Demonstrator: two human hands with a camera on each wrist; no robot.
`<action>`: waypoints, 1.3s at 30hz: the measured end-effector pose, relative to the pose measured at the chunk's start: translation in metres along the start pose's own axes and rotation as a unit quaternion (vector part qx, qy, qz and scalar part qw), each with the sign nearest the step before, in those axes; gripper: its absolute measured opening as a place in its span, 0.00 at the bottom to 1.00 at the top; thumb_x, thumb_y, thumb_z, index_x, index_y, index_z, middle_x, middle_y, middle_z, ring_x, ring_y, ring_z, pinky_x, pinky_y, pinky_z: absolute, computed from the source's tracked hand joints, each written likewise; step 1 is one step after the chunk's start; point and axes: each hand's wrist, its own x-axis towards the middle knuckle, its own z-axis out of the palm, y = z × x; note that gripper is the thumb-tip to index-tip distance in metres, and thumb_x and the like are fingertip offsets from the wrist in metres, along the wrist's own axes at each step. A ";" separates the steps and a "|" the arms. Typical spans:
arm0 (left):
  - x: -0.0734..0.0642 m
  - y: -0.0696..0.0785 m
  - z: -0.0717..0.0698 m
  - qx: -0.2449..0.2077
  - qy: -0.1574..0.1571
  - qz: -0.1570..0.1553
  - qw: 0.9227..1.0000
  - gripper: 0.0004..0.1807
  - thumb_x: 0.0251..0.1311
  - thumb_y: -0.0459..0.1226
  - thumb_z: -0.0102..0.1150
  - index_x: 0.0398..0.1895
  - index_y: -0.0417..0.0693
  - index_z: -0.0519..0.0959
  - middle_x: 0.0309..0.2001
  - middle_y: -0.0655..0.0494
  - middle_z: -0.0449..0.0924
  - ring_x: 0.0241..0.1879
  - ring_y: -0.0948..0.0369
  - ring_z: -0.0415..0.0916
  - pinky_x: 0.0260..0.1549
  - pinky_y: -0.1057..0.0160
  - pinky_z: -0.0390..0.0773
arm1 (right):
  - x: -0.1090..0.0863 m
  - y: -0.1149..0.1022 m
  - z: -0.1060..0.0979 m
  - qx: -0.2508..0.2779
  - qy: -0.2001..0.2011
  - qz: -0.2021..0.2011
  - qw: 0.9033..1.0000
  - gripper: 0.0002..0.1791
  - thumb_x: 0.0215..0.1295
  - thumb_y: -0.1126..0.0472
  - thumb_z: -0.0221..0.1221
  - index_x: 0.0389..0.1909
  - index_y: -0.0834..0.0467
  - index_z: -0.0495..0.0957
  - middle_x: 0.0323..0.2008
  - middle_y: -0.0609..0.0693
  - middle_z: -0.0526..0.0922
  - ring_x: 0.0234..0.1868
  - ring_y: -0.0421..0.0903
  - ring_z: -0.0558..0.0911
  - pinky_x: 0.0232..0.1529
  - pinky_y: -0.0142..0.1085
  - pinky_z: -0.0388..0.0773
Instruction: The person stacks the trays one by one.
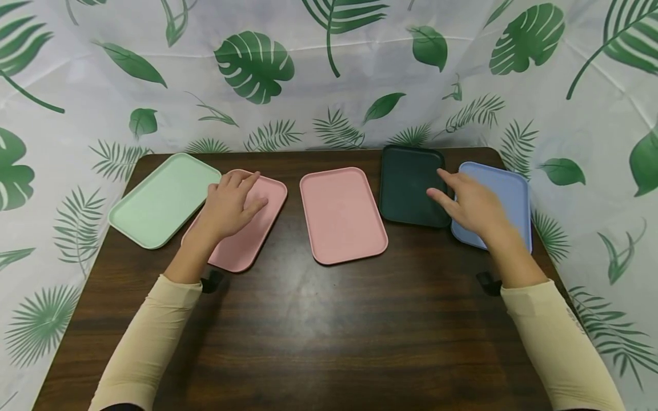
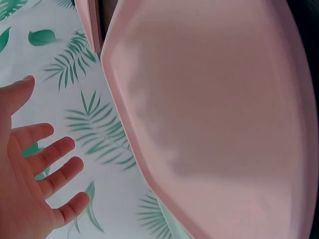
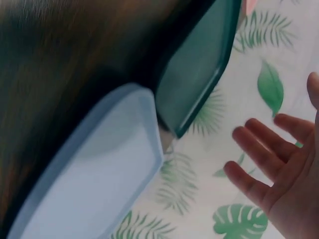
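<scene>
My left hand [image 1: 229, 205] hovers over a pink tray [image 1: 252, 228] with its fingers spread and nothing in them. In the left wrist view that tray [image 2: 214, 99] fills much of the frame, beside the fingers [image 2: 57, 152]. On the other side my right hand [image 1: 474, 204] hangs above a blue tray [image 1: 506, 191], its thumb and index finger reaching over the edge of a dark green tray [image 1: 411, 185]. From the right wrist, the blue tray [image 3: 99, 169] and the green tray [image 3: 199, 69] show apart from the loosely extended fingers [image 3: 264, 154].
At the far left lies a light green tray [image 1: 161, 200], its right edge close to the pink one. A second pink tray [image 1: 343, 216] sits mid-row. All rest on a dark wooden table [image 1: 329, 331], with a leaf-printed cloth [image 1: 329, 85] behind and around it.
</scene>
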 end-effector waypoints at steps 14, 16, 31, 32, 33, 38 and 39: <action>0.015 0.022 0.021 0.001 -0.021 -0.001 1.000 0.32 0.68 0.53 0.53 0.71 0.47 0.68 0.61 0.42 0.71 0.60 0.42 0.65 0.45 0.37 0.64 | -0.007 -0.031 0.021 0.098 -0.005 0.055 0.994 0.33 0.70 0.37 0.52 0.57 0.61 0.80 0.33 0.55 0.87 0.30 0.48 0.85 0.37 0.51 0.76; 0.017 0.027 0.024 0.000 -0.026 -0.007 1.000 0.32 0.68 0.54 0.52 0.71 0.48 0.68 0.62 0.43 0.71 0.61 0.43 0.65 0.45 0.37 0.65 | -0.008 -0.034 0.025 0.106 -0.024 0.061 0.992 0.31 0.70 0.38 0.52 0.56 0.60 0.80 0.30 0.54 0.87 0.27 0.44 0.84 0.33 0.48 0.76; 0.044 0.047 0.039 -0.012 -0.094 -0.029 0.995 0.33 0.68 0.53 0.52 0.66 0.39 0.71 0.45 0.42 0.78 0.51 0.42 0.73 0.47 0.38 0.68 | -0.009 -0.051 0.054 0.144 -0.111 0.090 0.979 0.24 0.68 0.42 0.57 0.49 0.57 0.83 0.26 0.49 0.86 0.25 0.44 0.85 0.33 0.43 0.76; 0.046 0.047 0.040 -0.011 -0.098 -0.031 0.995 0.33 0.68 0.53 0.52 0.67 0.39 0.70 0.43 0.44 0.77 0.51 0.42 0.73 0.47 0.38 0.68 | -0.010 -0.052 0.056 0.144 -0.112 0.089 0.979 0.23 0.68 0.42 0.57 0.49 0.57 0.83 0.26 0.49 0.86 0.25 0.44 0.84 0.32 0.43 0.76; 0.047 0.048 0.041 -0.011 -0.103 -0.035 0.994 0.33 0.68 0.53 0.52 0.67 0.39 0.70 0.41 0.45 0.77 0.50 0.43 0.73 0.47 0.38 0.68 | -0.010 -0.052 0.059 0.145 -0.112 0.089 0.979 0.23 0.68 0.43 0.58 0.49 0.57 0.83 0.26 0.49 0.86 0.24 0.44 0.84 0.32 0.43 0.76; 0.055 0.050 0.045 -0.008 -0.116 -0.051 0.992 0.34 0.68 0.54 0.51 0.69 0.39 0.68 0.40 0.45 0.76 0.44 0.45 0.75 0.46 0.41 0.69 | -0.010 -0.055 0.069 0.157 -0.120 0.091 0.976 0.23 0.68 0.44 0.59 0.50 0.59 0.82 0.24 0.47 0.85 0.23 0.42 0.84 0.34 0.44 0.77; 0.056 0.050 0.046 -0.008 -0.116 -0.052 0.992 0.34 0.68 0.54 0.51 0.69 0.39 0.68 0.39 0.46 0.76 0.42 0.46 0.75 0.45 0.41 0.69 | -0.010 -0.056 0.070 0.160 -0.123 0.092 0.975 0.24 0.68 0.44 0.59 0.51 0.60 0.81 0.24 0.47 0.85 0.23 0.42 0.84 0.34 0.44 0.77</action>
